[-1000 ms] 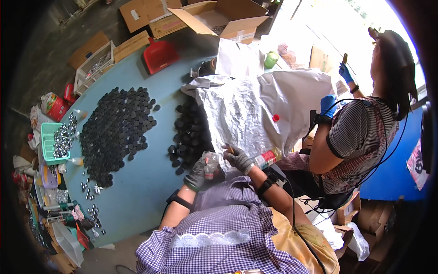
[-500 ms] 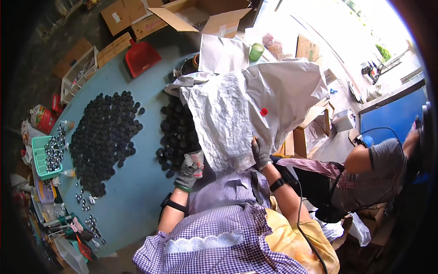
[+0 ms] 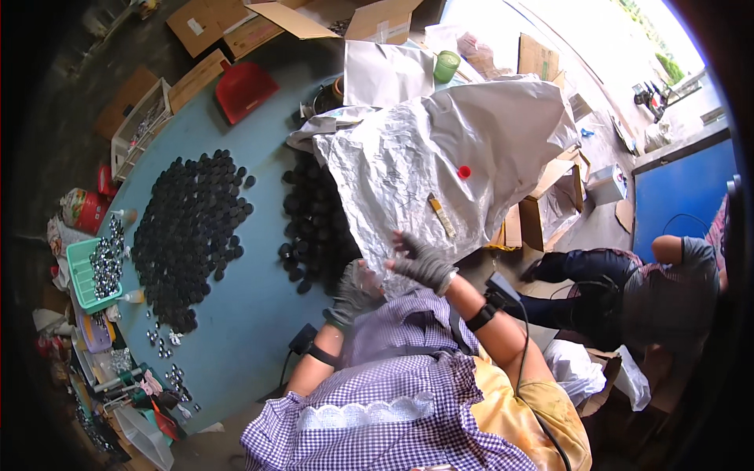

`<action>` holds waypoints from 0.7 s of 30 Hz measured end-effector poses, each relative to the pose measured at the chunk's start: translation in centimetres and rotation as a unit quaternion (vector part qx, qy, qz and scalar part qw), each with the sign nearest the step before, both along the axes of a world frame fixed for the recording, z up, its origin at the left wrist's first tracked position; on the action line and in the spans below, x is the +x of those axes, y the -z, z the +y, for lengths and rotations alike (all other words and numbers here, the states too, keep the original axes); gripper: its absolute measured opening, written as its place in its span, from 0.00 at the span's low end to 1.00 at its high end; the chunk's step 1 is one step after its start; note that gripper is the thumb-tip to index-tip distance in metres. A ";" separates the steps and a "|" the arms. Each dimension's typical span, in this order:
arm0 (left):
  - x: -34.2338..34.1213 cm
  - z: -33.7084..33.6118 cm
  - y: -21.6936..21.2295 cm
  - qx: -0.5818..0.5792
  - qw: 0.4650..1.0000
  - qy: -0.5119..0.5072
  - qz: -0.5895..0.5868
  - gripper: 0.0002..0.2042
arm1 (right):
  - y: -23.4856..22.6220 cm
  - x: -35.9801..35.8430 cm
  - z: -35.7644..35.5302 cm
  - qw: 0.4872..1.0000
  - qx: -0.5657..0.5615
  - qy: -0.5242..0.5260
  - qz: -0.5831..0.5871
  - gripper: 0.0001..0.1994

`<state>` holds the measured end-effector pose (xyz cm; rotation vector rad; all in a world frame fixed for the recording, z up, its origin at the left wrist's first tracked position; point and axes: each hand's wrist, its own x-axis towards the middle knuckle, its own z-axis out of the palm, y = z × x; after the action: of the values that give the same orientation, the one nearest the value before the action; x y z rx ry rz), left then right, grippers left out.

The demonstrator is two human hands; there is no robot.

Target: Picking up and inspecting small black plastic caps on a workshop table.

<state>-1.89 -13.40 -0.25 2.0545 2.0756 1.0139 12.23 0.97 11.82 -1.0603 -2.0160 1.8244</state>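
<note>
My left hand [image 3: 351,297], in a grey glove, is closed by the near edge of a crinkled silver-white sheet [image 3: 393,188]. In its fingers shows part of a small clear plastic bag [image 3: 367,276]; the rest is hidden. Just to its right, my right hand [image 3: 428,267], in a fingerless grey glove, is open over the sheet, its fingers apart and reaching left. A slim yellow-and-dark tool [image 3: 441,215] lies on the sheet beyond it; its exact kind is unclear. Farther back on the sheet sits a small red cap [image 3: 464,172].
Black round caps form a wide pile [image 3: 188,235] on the blue-green table [image 3: 259,330], with more [image 3: 310,220] beside the sheet. At left stands a green basket [image 3: 81,267] of shiny metal pieces. A red dustpan [image 3: 242,90] lies far back. Another person [image 3: 667,290] is at the right.
My right hand has let go of the slim yellow tool, now lying on the sheet, and moved left toward my left hand. My left hand has shifted right with the plastic bag.
</note>
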 end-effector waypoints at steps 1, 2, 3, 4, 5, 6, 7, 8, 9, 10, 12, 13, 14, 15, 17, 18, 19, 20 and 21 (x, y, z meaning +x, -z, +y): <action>0.5 0.2 -0.5 0.000 1.000 0.008 -0.002 0.29 | 0.5 -0.3 -1.3 1.000 0.004 -0.025 -0.015 0.41; 0.9 0.1 -1.9 -0.079 0.994 0.027 -0.064 0.29 | 0.7 -0.6 -2.3 0.998 -0.057 -0.021 -0.018 0.42; 1.2 0.1 -3.2 -0.158 0.979 0.046 -0.124 0.28 | 1.0 -0.6 -3.3 0.993 -0.117 -0.017 -0.021 0.43; 1.0 0.6 -4.5 -0.174 0.971 0.129 -0.107 0.32 | 3.7 -0.4 -4.2 0.993 -0.113 -0.004 -0.016 0.43; 1.1 -0.2 -5.0 -0.175 0.970 0.133 -0.106 0.32 | 5.1 -0.2 -4.5 0.993 -0.114 0.001 -0.015 0.43; 1.3 -1.5 -5.2 -0.153 0.919 0.062 -0.357 0.31 | 6.0 0.4 -4.9 0.988 -0.153 0.030 0.017 0.41; 1.5 -2.7 -5.3 -0.120 0.803 -0.015 -0.583 0.31 | 6.4 0.8 -5.3 0.979 -0.191 0.059 0.050 0.40; 0.1 -3.5 -3.7 -0.157 0.792 -0.068 -0.586 0.30 | 5.6 0.8 -5.7 0.980 -0.182 0.073 0.032 0.37; -1.0 -4.5 -2.2 -0.100 0.653 -0.137 -0.738 0.22 | 5.8 0.8 -6.2 0.980 -0.182 0.074 0.033 0.37; -2.6 -5.2 -1.8 -0.052 0.534 -0.119 -0.836 0.21 | 6.2 1.3 -6.5 0.974 -0.197 0.103 0.036 0.37; -4.1 -6.5 -1.9 -0.002 0.399 -0.106 -0.911 0.21 | 6.3 1.7 -7.7 0.951 -0.260 0.150 0.075 0.35; -4.5 -6.8 -2.6 -0.010 0.395 -0.114 -0.912 0.21 | 6.5 1.9 -8.1 0.950 -0.262 0.153 0.075 0.35; -4.9 -7.1 -3.0 -0.017 0.391 -0.122 -0.912 0.21 | 6.7 2.0 -8.5 0.932 -0.306 0.175 0.080 0.34; -4.8 -7.3 -2.9 -0.020 0.391 -0.122 -0.912 0.21 | 6.9 2.1 -8.9 0.912 -0.349 0.197 0.085 0.33; -4.0 -7.8 -2.5 -0.104 0.586 -0.146 -0.790 0.17 | 7.0 1.8 -10.2 0.904 -0.355 0.215 0.098 0.32; -3.5 -8.2 -2.1 -0.116 0.698 -0.053 -0.704 0.17 | 7.0 1.7 -10.8 0.926 -0.310 0.199 0.080 0.32; -2.3 -8.3 -4.3 -0.201 0.814 -0.033 -0.544 0.24 | 7.2 2.2 -11.2 0.944 -0.261 0.192 0.060 0.32; -1.6 -8.7 -4.8 -0.265 0.844 -0.023 -0.465 0.26 | 7.4 1.9 -11.8 0.958 -0.227 0.168 0.050 0.33; -1.2 -8.9 -5.1 -0.326 0.865 -0.013 -0.381 0.28 | 7.7 1.6 -12.3 0.958 -0.226 0.166 0.052 0.33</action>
<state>-3.08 -22.32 4.81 1.0510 1.6672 0.7737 13.86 -11.37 4.12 -1.2904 -1.2879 2.1410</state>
